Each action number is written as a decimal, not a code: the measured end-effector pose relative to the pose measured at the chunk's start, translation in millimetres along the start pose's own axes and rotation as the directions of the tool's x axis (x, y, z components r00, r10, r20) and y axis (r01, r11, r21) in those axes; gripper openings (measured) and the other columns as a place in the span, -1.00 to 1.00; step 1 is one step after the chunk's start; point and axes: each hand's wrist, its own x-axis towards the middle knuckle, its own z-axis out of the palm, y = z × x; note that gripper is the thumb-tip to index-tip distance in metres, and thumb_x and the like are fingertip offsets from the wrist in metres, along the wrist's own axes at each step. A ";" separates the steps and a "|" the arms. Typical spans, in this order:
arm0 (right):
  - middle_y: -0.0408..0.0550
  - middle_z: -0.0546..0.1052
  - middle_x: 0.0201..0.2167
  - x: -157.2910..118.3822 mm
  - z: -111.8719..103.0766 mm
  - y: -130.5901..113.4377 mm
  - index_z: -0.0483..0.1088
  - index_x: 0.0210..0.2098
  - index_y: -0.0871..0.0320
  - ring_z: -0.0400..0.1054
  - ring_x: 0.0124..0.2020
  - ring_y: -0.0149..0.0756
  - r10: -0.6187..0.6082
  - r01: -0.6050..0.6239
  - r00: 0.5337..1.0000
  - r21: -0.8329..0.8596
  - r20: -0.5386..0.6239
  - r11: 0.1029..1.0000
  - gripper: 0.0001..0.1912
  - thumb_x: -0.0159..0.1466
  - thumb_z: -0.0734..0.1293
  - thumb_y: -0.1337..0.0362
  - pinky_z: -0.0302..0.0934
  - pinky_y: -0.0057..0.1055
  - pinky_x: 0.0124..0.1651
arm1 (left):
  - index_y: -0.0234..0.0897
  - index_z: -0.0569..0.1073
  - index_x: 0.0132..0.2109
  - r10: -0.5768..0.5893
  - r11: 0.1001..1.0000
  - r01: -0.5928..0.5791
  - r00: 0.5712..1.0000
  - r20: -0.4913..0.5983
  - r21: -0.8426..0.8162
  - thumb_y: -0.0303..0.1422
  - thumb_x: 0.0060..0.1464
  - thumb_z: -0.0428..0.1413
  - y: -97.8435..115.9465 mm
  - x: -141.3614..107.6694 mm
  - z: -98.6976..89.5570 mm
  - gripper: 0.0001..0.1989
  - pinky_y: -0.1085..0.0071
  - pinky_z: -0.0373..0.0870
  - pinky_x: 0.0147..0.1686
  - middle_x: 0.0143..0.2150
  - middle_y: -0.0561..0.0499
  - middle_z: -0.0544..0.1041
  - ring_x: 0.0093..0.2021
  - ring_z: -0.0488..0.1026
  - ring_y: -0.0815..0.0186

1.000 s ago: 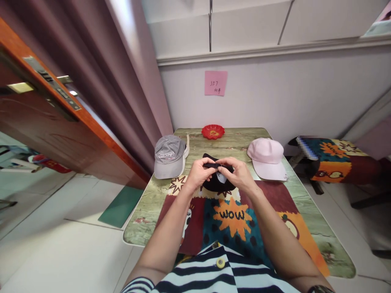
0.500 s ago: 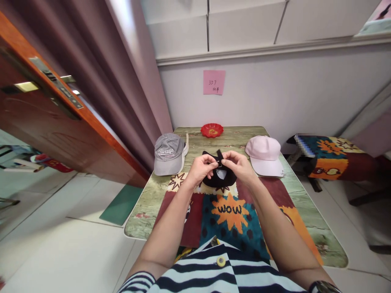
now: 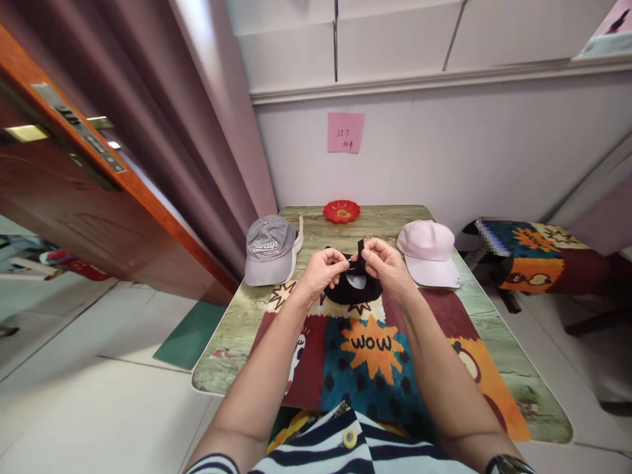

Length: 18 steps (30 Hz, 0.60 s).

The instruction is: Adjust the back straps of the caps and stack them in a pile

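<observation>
A black cap rests at the middle of the table, with a pale printed patch showing inside it. My left hand pinches a small metal buckle at the cap's back; most of the buckle is behind the fingertips. The fingers of my right hand are closed on the cap's black strap, whose end sticks up above them. To the left sits a grey cap with "Always" lettering. A pale pink cap sits to the right.
A red scalloped dish stands at the table's back edge by the wall. Under the black cap lies a colourful cloth. An open wooden door and a curtain are at the left; another cloth-covered surface is at the right.
My right hand has shifted slightly right and up, pulling the strap a little away from my left fingers. The view has moved slightly; the other caps stay put.
</observation>
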 end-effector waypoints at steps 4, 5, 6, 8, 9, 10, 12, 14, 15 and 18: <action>-0.18 0.53 -0.45 0.9 -0.3 8.7 0.33 -0.33 0.10 0.10 -0.65 -0.56 0.002 -0.003 1.000 0.099 0.006 0.995 -0.64 0.22 0.49 -0.01 -0.10 -0.54 -0.62 | -0.28 0.41 -0.35 -0.033 0.998 0.031 0.998 0.050 0.053 -0.21 -0.05 0.34 3.1 -0.1 -0.9 -0.70 0.64 0.12 -0.76 -0.67 0.22 0.31 -0.74 0.21 0.54; -0.20 0.51 -0.47 0.7 -0.8 10.2 0.35 -0.32 0.10 0.12 -0.65 -0.56 0.006 -0.007 1.000 0.098 0.011 0.995 -0.64 0.21 0.49 0.00 -0.07 -0.55 -0.62 | -0.28 0.41 -0.34 -0.044 0.997 0.040 0.997 0.063 0.059 -0.20 -0.04 0.33 4.0 -0.7 -0.4 -0.69 0.64 0.12 -0.77 -0.67 0.22 0.31 -0.75 0.21 0.54; -0.21 0.49 -0.48 0.5 -1.5 11.3 0.37 -0.30 0.11 0.12 -0.64 -0.55 0.011 -0.012 1.000 0.092 0.013 0.996 -0.65 0.21 0.49 0.00 -0.04 -0.55 -0.61 | -0.28 0.41 -0.33 -0.051 0.997 0.047 0.996 0.073 0.062 -0.19 -0.03 0.33 4.8 -1.7 0.2 -0.69 0.64 0.11 -0.77 -0.66 0.22 0.32 -0.75 0.21 0.54; -0.22 0.47 -0.50 -0.2 -3.5 12.4 0.41 -0.27 0.11 0.14 -0.64 -0.55 0.019 -0.019 1.000 0.077 0.009 0.997 -0.66 0.21 0.49 0.00 -0.01 -0.55 -0.60 | -0.28 0.40 -0.31 -0.048 0.997 0.043 0.996 0.080 0.056 -0.19 -0.02 0.33 6.2 -4.2 1.8 -0.68 0.64 0.11 -0.78 -0.62 0.22 0.34 -0.75 0.22 0.54; -0.22 0.47 -0.51 -0.6 -4.6 12.2 0.42 -0.25 0.11 0.14 -0.64 -0.54 0.018 -0.018 1.000 0.069 0.005 0.997 -0.66 0.21 0.48 0.00 0.00 -0.55 -0.60 | -0.28 0.40 -0.30 -0.040 0.998 0.037 0.996 0.075 0.047 -0.19 -0.02 0.33 6.5 -5.8 2.7 -0.68 0.63 0.12 -0.77 -0.61 0.21 0.35 -0.74 0.24 0.54; -0.22 0.46 -0.51 -1.1 -5.6 11.4 0.43 -0.25 0.12 0.14 -0.63 -0.54 0.016 -0.016 1.000 0.059 0.004 0.998 -0.66 0.22 0.48 -0.01 0.00 -0.55 -0.60 | -0.28 0.40 -0.28 -0.032 0.999 0.029 0.997 0.068 0.033 -0.21 -0.03 0.33 6.5 -7.4 3.6 -0.69 0.62 0.16 -0.76 -0.58 0.21 0.37 -0.73 0.26 0.53; -0.21 0.46 -0.51 -2.3 -7.2 8.4 0.43 -0.29 0.13 0.15 -0.62 -0.54 0.010 -0.010 1.000 0.035 0.005 0.999 -0.66 0.22 0.48 -0.01 0.02 -0.55 -0.58 | -0.28 0.42 -0.21 -0.012 1.000 0.012 0.997 0.071 -0.009 -0.28 -0.07 0.34 5.0 -10.7 6.2 -0.68 0.60 0.28 -0.69 -0.49 0.18 0.44 -0.67 0.33 0.52; -0.19 0.47 -0.50 -3.8 -8.7 4.1 0.41 -0.36 0.14 0.16 -0.61 -0.54 0.010 -0.010 1.000 0.004 0.001 1.000 -0.64 0.21 0.48 -0.03 0.04 -0.55 -0.57 | -0.28 0.44 -0.13 0.013 0.999 -0.011 0.997 0.075 -0.034 -0.37 -0.12 0.34 1.0 -13.4 10.0 -0.62 0.57 0.37 -0.60 -0.36 0.13 0.50 -0.60 0.39 0.52; -0.18 0.47 -0.51 -4.4 -9.6 1.8 0.40 -0.38 0.14 0.16 -0.61 -0.53 0.015 -0.016 1.000 -0.016 -0.003 1.000 -0.62 0.20 0.49 -0.04 0.05 -0.54 -0.56 | -0.28 0.45 -0.12 0.030 0.999 -0.028 0.997 0.064 -0.031 -0.40 -0.14 0.34 -1.8 -14.4 12.2 -0.61 0.57 0.38 -0.57 -0.32 0.12 0.51 -0.58 0.39 0.53; -0.21 0.41 -0.59 -5.6 -13.6 -3.5 0.39 -0.44 0.14 0.18 -0.61 -0.50 0.045 -0.047 0.999 -0.099 -0.025 0.994 -0.57 0.13 0.51 -0.09 0.11 -0.52 -0.55 | -0.29 0.47 -0.14 0.086 0.996 -0.085 0.996 -0.015 0.007 -0.40 -0.11 0.33 -12.5 -16.0 19.1 -0.66 0.59 0.34 -0.56 -0.37 0.14 0.49 -0.59 0.35 0.55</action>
